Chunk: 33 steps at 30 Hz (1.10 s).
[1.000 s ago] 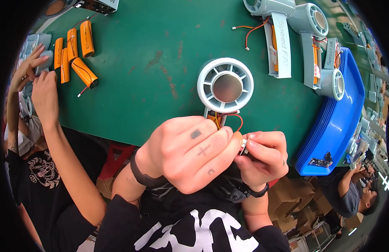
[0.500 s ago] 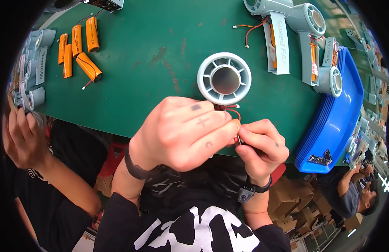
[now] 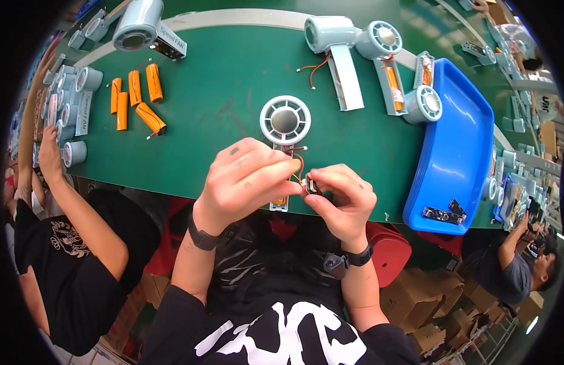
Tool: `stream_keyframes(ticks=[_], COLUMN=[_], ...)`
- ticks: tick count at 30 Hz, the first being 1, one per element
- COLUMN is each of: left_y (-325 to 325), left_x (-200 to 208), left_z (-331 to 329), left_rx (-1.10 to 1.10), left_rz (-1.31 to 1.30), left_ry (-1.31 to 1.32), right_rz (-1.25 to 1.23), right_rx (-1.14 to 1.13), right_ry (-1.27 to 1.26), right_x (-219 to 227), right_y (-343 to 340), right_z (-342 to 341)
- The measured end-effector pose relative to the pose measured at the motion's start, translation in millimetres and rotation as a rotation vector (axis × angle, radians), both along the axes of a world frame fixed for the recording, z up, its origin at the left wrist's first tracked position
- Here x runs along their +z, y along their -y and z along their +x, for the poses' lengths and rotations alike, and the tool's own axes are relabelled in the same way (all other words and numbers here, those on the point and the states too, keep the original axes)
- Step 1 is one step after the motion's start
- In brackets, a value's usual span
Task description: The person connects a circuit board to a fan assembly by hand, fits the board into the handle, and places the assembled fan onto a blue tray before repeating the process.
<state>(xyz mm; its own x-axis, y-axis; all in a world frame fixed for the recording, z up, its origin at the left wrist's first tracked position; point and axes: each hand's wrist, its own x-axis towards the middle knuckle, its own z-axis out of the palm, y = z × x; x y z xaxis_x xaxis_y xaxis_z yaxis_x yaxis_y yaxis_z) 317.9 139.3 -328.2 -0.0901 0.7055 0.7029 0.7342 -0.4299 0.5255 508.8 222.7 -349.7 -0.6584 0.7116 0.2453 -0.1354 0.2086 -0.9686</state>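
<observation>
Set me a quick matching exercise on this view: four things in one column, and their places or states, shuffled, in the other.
1. right hand
2. orange cylinders
3. blue tray
4. nearest fan head

A. facing up, just beyond the left hand
B. bearing small black boards
C. pinching a small dark part
D. grouped on the left of the green table

Pairs: 1-C; 2-D; 3-B; 4-A

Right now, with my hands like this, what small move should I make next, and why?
Probably steady the small circuit board in your right hand and gently press the ends of the red and orange wires toward it with your left hand: they meet right beside the board, but whether they're seated is too small to tell.
</observation>
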Motion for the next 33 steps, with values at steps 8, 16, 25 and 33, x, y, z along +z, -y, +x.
stream_keyframes(ticks=[8, 16, 25, 33], left_y=[8.1, -2.2, -9.6, -6.3], left_x=[6.2, 9.7, 16.4, 14.7], left_z=[0.2, -0.3, -9.1, -7.7], left_rx=[0.002, -0.120, -0.208, -0.177], left_rz=[-0.214, -0.176, -0.220, -0.139], left_ry=[-0.032, -0.074, -0.162, -0.226], right_rz=[-0.103, -0.226, -0.190, -0.207], right_rx=[0.041, 0.060, 0.071, 0.093], right_ry=[-0.026, -0.050, -0.070, -0.107], right_x=[-3.6, -3.7, -3.7, -5.9], right_y=[-1.5, -2.8, -3.4, -4.1], right_z=[1.7, 1.5, -0.5, -1.4])
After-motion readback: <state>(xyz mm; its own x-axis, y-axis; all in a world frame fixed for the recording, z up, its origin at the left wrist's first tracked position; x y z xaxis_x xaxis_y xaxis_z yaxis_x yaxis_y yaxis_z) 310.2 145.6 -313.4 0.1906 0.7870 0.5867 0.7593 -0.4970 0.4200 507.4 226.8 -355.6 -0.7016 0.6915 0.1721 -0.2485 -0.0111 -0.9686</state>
